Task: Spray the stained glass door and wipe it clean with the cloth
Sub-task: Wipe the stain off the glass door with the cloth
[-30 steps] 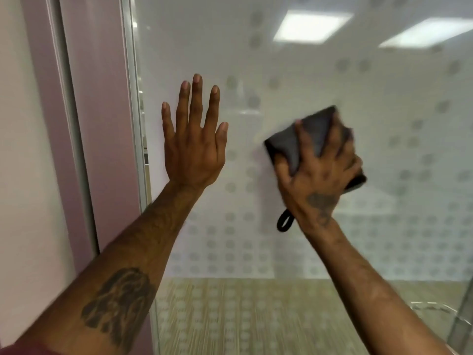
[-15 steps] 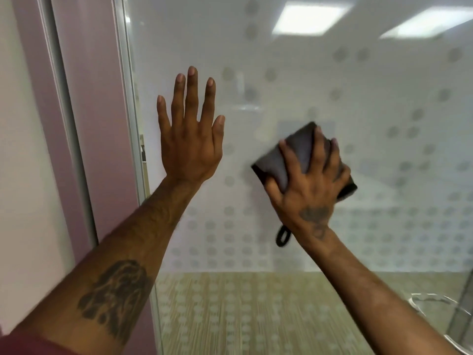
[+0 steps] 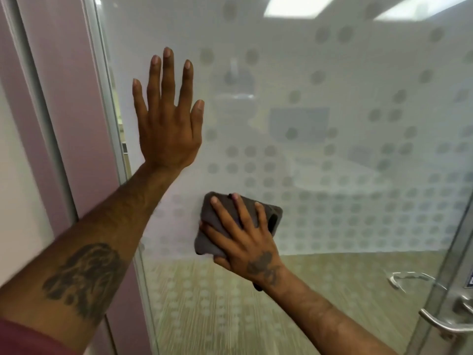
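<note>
Left hand [image 3: 169,129] raised flat, fingers spread; right hand [image 3: 243,239] lower, fingers splayed forward.

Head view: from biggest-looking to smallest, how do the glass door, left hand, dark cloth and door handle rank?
1. glass door
2. left hand
3. cloth, partly under the right hand, so unsure against the left hand
4. door handle, cut off at the edge

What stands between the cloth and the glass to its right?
Nothing visible. The right hand presses the cloth flat on the glass door, with only glass to its right; the left hand lies on the glass above and to the left.
</note>
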Demonstrator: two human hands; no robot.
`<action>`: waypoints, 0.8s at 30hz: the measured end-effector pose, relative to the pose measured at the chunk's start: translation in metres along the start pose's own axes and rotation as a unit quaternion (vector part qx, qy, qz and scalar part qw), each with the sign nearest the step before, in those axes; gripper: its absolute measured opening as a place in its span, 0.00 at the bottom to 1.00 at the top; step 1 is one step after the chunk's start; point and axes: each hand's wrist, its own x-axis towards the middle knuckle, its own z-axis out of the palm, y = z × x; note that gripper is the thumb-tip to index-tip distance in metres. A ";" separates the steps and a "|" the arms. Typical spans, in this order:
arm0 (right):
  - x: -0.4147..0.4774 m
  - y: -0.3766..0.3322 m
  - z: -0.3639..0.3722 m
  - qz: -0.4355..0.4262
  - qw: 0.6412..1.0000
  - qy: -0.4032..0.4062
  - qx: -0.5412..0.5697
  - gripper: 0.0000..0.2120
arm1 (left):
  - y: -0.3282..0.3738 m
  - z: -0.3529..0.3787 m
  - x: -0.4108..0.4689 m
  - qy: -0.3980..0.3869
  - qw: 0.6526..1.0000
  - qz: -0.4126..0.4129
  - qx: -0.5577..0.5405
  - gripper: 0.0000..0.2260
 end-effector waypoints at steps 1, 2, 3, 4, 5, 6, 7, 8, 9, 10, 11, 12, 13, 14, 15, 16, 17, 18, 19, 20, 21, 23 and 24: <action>-0.015 0.011 0.000 0.001 1.000 -0.004 -0.010 0.25 | 0.000 0.000 0.000 0.000 1.000 -0.001 0.002 0.26; -0.028 0.025 -0.001 0.012 1.000 -0.002 -0.019 0.25 | 0.000 -0.001 0.000 -0.001 1.000 -0.004 0.006 0.26; -0.039 0.043 -0.004 0.036 0.999 0.005 -0.029 0.25 | 0.001 -0.001 -0.001 -0.003 1.000 -0.007 0.009 0.27; -0.044 0.062 -0.008 0.079 0.996 0.014 -0.040 0.24 | 0.002 -0.001 -0.001 -0.004 1.000 -0.011 0.010 0.27; -0.042 0.080 -0.013 0.141 0.988 0.024 -0.050 0.25 | 0.002 -0.001 -0.002 -0.004 1.000 -0.014 0.010 0.27; -0.032 0.094 -0.018 0.225 0.972 0.033 -0.055 0.26 | 0.004 -0.001 -0.002 -0.003 1.000 -0.016 0.010 0.27; -0.017 0.101 -0.024 0.317 0.946 0.044 -0.054 0.27 | 0.005 -0.001 -0.001 0.000 1.000 -0.017 0.009 0.27; 0.000 0.102 -0.028 0.400 0.914 0.057 -0.047 0.29 | 0.006 -0.001 -0.001 0.002 1.000 -0.021 0.011 0.27; 0.017 0.098 -0.030 0.457 0.886 0.068 -0.042 0.30 | 0.006 -0.001 -0.001 0.004 1.000 -0.024 0.013 0.27; 0.030 0.089 -0.030 0.482 0.872 0.075 -0.039 0.31 | 0.007 -0.001 -0.001 0.006 1.000 -0.026 0.015 0.27; 0.039 0.078 -0.029 0.473 0.877 0.079 -0.033 0.31 | 0.008 -0.001 -0.002 0.008 1.000 -0.026 0.015 0.28; 0.043 0.066 -0.027 0.435 0.896 0.081 -0.023 0.30 | 0.008 -0.002 -0.002 0.008 1.000 -0.025 0.015 0.28; 0.041 0.053 -0.025 0.379 0.922 0.080 -0.013 0.29 | 0.009 -0.002 -0.002 0.005 1.000 -0.024 0.015 0.29; 0.034 0.040 -0.020 0.313 0.947 0.079 -0.005 0.27 | 0.009 -0.003 -0.002 0.002 1.000 -0.024 0.013 0.29; 0.023 0.028 -0.015 0.245 0.967 0.074 -0.002 0.26 | 0.008 -0.003 -0.001 0.003 1.000 -0.024 0.012 0.29; 0.008 0.017 -0.010 0.187 0.980 0.064 -0.001 0.26 | 0.008 -0.002 -0.001 0.007 1.000 -0.022 0.011 0.29; -0.009 0.009 -0.004 0.139 0.989 0.048 -0.004 0.27 | 0.006 -0.002 -0.001 0.014 1.000 -0.019 0.010 0.29; -0.030 0.007 0.001 0.100 0.994 0.029 -0.011 0.28 | 0.005 0.000 -0.002 0.023 1.000 -0.014 0.008 0.28; -0.050 0.008 0.005 0.075 0.997 0.011 -0.021 0.29 | 0.004 0.001 -0.002 0.031 0.999 -0.010 0.007 0.28; -0.069 0.013 0.007 0.067 0.997 -0.005 -0.030 0.28 | 0.003 0.002 -0.003 0.035 0.999 -0.008 0.004 0.27; -0.085 0.021 0.007 0.075 0.996 -0.014 -0.036 0.28 | 0.003 0.002 -0.003 0.036 0.999 -0.007 0.000 0.27; -0.103 0.033 0.004 0.119 0.992 -0.019 -0.037 0.27 | 0.003 0.001 -0.003 0.039 0.999 -0.006 -0.005 0.26; -0.105 0.037 0.002 0.145 0.988 -0.023 -0.042 0.27 | 0.003 0.001 -0.003 0.041 0.999 -0.006 -0.005 0.26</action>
